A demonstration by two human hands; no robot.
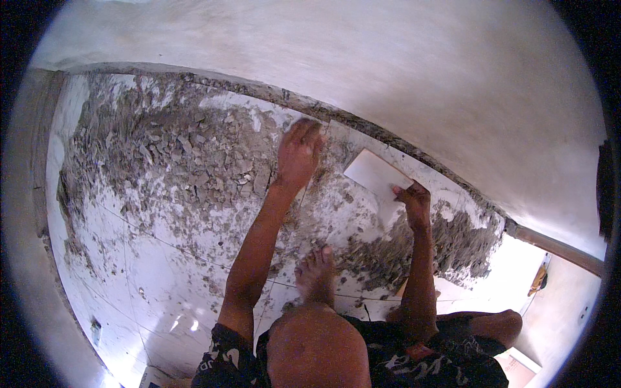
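Observation:
My right hand (414, 200) grips a white rectangular tile (375, 172) by its near right corner, thumb on the top face. The tile is held at a slant near the foot of the wall. To its left, my left hand (300, 152) reaches down to the floor by the wall, beside a heap of broken grey mortar rubble (200, 152). Its fingers point away from me and are smeared, so whether they hold anything is hidden.
A plastered wall (388, 71) rises along the far side, with a rough dark strip at its base. Debris covers much of the white tiled floor (162, 271). More dark rubble (462, 249) lies to the right. My bare foot (315, 271) stands between my arms.

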